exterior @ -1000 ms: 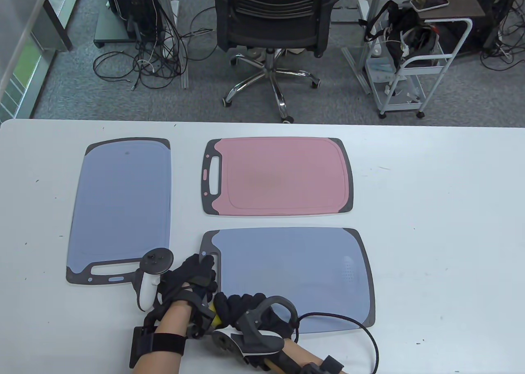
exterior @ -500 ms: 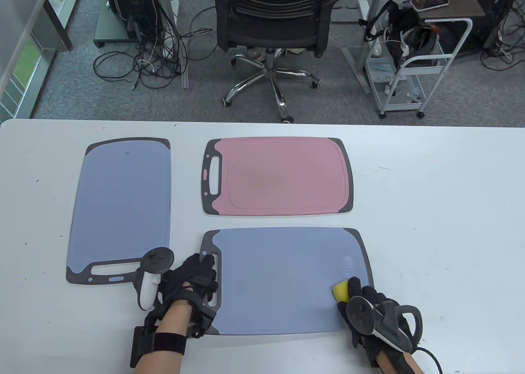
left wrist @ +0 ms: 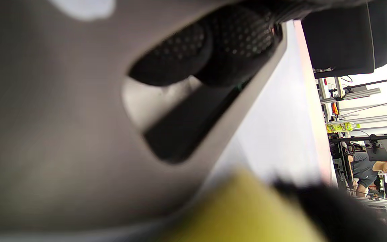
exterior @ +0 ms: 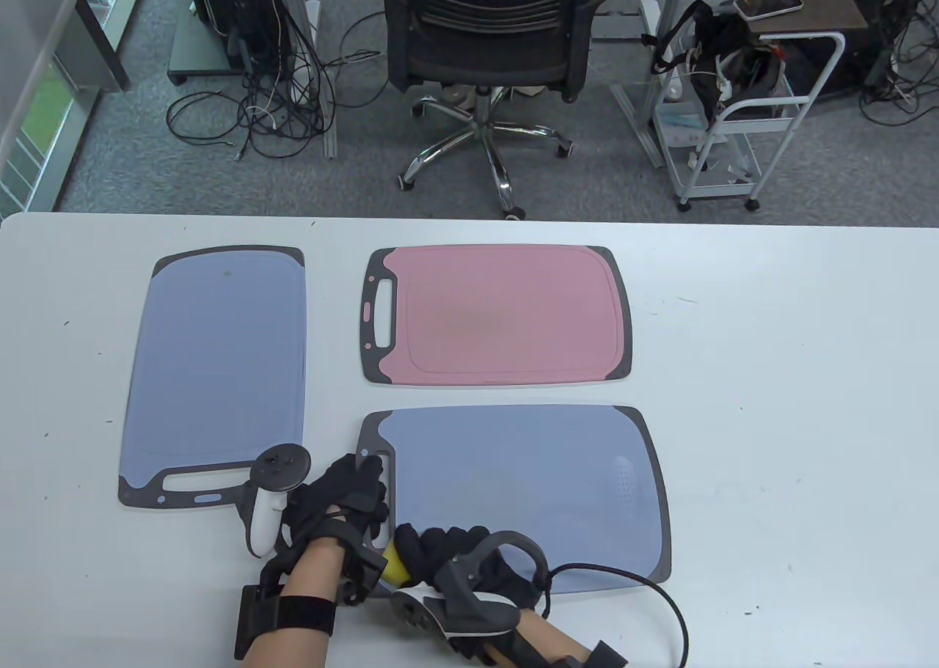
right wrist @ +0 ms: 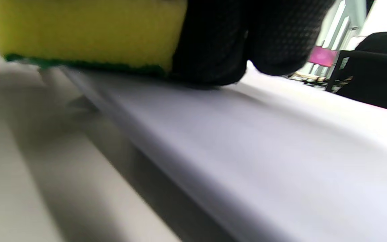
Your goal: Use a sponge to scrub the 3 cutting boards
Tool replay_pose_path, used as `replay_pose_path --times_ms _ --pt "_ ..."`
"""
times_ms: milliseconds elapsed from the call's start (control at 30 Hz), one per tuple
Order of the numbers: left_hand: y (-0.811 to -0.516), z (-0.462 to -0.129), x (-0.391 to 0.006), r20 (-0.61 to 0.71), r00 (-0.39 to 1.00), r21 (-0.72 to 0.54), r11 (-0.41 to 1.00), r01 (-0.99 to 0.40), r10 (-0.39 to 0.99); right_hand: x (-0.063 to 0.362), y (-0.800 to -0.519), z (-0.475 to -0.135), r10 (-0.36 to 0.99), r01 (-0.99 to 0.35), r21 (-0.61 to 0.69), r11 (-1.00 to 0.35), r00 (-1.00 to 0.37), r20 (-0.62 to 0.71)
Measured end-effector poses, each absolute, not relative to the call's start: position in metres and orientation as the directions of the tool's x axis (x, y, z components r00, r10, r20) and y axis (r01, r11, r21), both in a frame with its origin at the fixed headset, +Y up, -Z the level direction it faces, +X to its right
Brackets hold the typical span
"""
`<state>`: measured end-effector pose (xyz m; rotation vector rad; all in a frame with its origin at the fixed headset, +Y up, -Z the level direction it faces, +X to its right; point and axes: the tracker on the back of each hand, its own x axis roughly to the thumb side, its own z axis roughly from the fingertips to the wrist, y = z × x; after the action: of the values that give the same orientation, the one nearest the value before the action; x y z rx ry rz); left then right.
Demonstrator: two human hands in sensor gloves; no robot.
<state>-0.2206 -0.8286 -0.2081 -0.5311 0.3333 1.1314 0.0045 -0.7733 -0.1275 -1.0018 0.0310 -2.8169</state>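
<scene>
The right hand has its fingers curled over a yellow sponge, pressing it green side down on the near left corner of the near blue board, just beside the left hand. The left hand lies flat, fingers straight, on that board's handle end; its fingertips show through the handle slot, holding the board still without gripping it. The board's long axis runs left to right across the bench, so nearly all of its unscrubbed-looking length stretches away to the right of the sponge, and the next stroke likely sweeps that way. The pink board lies just beyond it, and the tall blue board stands lengthwise to the left. The bench is white and smooth; behind it are an office chair, a tangle of cables and a white cart.
</scene>
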Motion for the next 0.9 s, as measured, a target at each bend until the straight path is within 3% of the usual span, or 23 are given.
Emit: replay_pose_path --times_ms 233,300,367,467,633,733,833,900 --pt "-0.830 -0.209 -0.222 -0.521 0.371 -0.228 0.294 -0.928 0.768 0.188 -0.781 -0.146 -0.051 0.064 0.052 -0.997 -0.975 0.217" --pt "-0.830 -0.208 -0.222 -0.522 0.369 -0.227 0.292 -0.929 0.769 0.223 -0.781 -0.146 -0.071 0.079 0.072 -0.994 -0.992 0.106" --pt "-0.830 -0.208 -0.222 -0.522 0.368 -0.226 0.291 -0.930 0.770 0.228 -0.780 -0.145 -0.060 0.066 0.089 -0.994 -0.995 0.076" --pt "-0.830 -0.208 -0.223 -0.524 0.361 -0.225 0.283 -0.932 0.771 0.193 -0.779 -0.146 -0.091 0.105 0.069 -0.992 -0.979 0.182" --pt "-0.831 -0.208 -0.223 -0.521 0.364 -0.223 0.288 -0.931 0.772 0.038 -0.774 -0.127 -0.047 0.064 0.012 -0.998 -0.832 0.553" --pt "-0.831 -0.208 -0.224 -0.525 0.354 -0.221 0.277 -0.935 0.774 -0.033 -0.770 -0.112 -0.098 0.095 -0.041 -0.995 -0.735 0.671" --pt "-0.831 -0.208 -0.227 -0.533 0.333 -0.213 0.257 -0.943 0.778 -0.047 -0.770 -0.109 -0.209 0.188 -0.103 -0.977 -0.721 0.661" --pt "-0.831 -0.208 -0.226 -0.533 0.336 -0.208 0.264 -0.942 0.777 -0.028 -0.773 -0.112 -0.175 0.134 -0.112 -0.985 -0.730 0.661"
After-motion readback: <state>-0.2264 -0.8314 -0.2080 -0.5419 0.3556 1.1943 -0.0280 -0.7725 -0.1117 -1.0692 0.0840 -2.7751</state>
